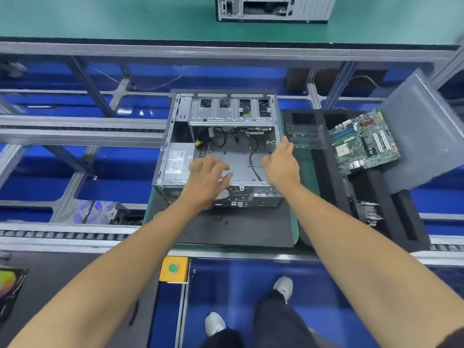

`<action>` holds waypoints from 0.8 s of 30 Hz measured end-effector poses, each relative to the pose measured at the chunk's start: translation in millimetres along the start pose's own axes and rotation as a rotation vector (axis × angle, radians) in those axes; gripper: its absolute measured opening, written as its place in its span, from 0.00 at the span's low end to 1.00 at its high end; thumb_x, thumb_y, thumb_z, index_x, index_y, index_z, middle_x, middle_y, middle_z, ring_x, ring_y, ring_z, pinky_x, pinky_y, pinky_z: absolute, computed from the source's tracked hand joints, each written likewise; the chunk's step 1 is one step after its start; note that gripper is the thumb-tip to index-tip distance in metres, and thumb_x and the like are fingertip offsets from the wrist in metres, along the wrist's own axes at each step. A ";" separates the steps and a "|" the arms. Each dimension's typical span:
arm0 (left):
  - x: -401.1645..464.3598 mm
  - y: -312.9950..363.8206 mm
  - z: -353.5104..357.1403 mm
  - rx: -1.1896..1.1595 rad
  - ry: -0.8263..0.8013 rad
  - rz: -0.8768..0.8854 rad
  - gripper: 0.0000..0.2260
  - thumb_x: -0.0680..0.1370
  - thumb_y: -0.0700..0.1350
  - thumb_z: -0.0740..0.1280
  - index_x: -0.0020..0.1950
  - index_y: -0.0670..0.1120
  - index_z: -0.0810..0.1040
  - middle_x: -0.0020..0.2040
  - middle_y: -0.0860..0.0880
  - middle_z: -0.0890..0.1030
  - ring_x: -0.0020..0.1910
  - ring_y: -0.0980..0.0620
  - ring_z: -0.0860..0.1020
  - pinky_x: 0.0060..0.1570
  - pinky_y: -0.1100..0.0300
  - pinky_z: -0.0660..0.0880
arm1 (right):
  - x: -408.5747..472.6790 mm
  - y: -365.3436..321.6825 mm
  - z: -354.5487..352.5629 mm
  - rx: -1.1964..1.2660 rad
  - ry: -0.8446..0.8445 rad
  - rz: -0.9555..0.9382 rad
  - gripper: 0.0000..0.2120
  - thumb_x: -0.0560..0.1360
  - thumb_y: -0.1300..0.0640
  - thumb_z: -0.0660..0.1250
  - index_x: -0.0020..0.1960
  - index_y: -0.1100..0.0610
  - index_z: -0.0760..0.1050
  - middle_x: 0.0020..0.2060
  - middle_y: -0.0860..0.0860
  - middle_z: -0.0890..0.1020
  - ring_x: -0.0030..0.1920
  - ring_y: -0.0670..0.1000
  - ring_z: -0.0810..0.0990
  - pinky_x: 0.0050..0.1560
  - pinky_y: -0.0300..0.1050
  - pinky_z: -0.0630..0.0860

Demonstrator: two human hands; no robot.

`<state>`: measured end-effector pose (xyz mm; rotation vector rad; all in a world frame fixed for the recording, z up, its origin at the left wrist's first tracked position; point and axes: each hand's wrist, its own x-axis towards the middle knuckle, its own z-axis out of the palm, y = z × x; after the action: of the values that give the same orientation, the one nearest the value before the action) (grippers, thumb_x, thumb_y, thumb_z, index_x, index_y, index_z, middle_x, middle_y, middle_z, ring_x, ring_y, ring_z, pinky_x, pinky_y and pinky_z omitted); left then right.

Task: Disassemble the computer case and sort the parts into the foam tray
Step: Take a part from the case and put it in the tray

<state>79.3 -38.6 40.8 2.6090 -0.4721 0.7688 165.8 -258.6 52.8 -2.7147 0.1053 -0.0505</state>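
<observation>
The open computer case (pixel 175 116) lies on its side on a dark mat (pixel 238 229), its inside bare except for black cables (pixel 253 162) and the power supply (pixel 175 162) at the left. My left hand (pixel 207 178) hovers over the case's near edge, fingers spread and holding nothing. My right hand (pixel 282 164) is open at the case's right wall. The black foam tray (pixel 324 172) stands to the right with a green motherboard (pixel 364 141), a clear plastic box (pixel 306 135) and a heatsink (pixel 369 212) in it.
A grey side panel (pixel 424 136) leans over the tray's right side. Small black screws (pixel 221 219) lie on the mat. A yellow box with a green button (pixel 173 268) sits at the conveyor's near rail. Another case (pixel 273 8) stands on the far green bench.
</observation>
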 end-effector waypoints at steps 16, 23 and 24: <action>-94.2 -17.2 26.8 -0.136 -0.732 -0.233 0.15 0.82 0.44 0.68 0.68 0.47 0.81 0.62 0.46 0.79 0.63 0.47 0.78 0.61 0.52 0.74 | 2.2 -0.5 -2.2 -0.001 -0.012 0.025 0.34 0.80 0.48 0.65 0.77 0.60 0.53 0.68 0.58 0.67 0.49 0.61 0.80 0.39 0.52 0.72; -110.0 -4.2 43.8 -0.212 -0.520 -0.424 0.09 0.80 0.39 0.71 0.59 0.41 0.85 0.55 0.43 0.80 0.51 0.51 0.81 0.59 0.68 0.74 | 1.0 -1.6 -3.6 0.013 0.001 0.028 0.34 0.80 0.47 0.66 0.77 0.60 0.54 0.67 0.57 0.67 0.47 0.61 0.79 0.39 0.51 0.70; -112.1 -2.1 45.2 -0.265 -0.482 -0.505 0.08 0.79 0.39 0.72 0.57 0.41 0.86 0.55 0.43 0.81 0.50 0.53 0.82 0.58 0.68 0.75 | 1.0 -1.8 -3.7 0.016 -0.001 0.028 0.34 0.80 0.47 0.66 0.77 0.60 0.54 0.67 0.57 0.67 0.47 0.61 0.79 0.40 0.51 0.70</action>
<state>11.2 -33.5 -59.0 2.4793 -0.0188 -0.0843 166.7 -258.5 56.9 -2.6964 0.1420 -0.0414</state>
